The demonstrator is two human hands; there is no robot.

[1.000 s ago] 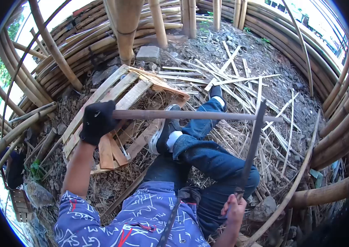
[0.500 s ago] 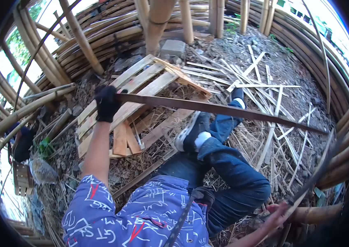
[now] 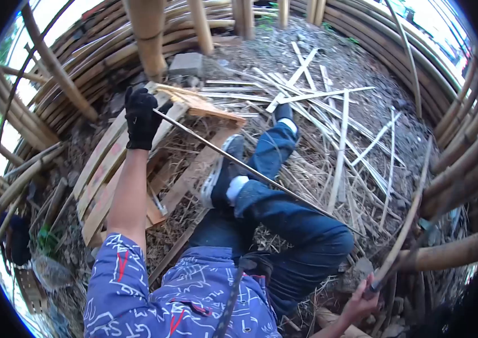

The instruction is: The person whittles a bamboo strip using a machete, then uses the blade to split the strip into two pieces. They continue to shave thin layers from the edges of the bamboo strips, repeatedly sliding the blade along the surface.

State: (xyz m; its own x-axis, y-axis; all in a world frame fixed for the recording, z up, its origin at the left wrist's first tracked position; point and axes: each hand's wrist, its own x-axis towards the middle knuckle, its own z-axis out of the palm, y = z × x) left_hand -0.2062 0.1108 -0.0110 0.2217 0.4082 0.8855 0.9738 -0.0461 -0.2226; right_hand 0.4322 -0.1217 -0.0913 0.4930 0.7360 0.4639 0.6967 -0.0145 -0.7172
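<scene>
Our gloved left hand (image 3: 142, 119) pinches one end of the strip (image 3: 233, 160), which slants down across our view, over the shoe (image 3: 222, 177), to near our bent knee (image 3: 329, 239). A second ago its broad side showed and the blade crossed it; now we see it edge-on (little more than a line), with the knife (image 3: 370, 292) off to the right. For the work, we judge that means no cutting at this instant. Our bare right hand (image 3: 361, 303) is closed around the handle, though the blade is too blurred to place surely.
</scene>
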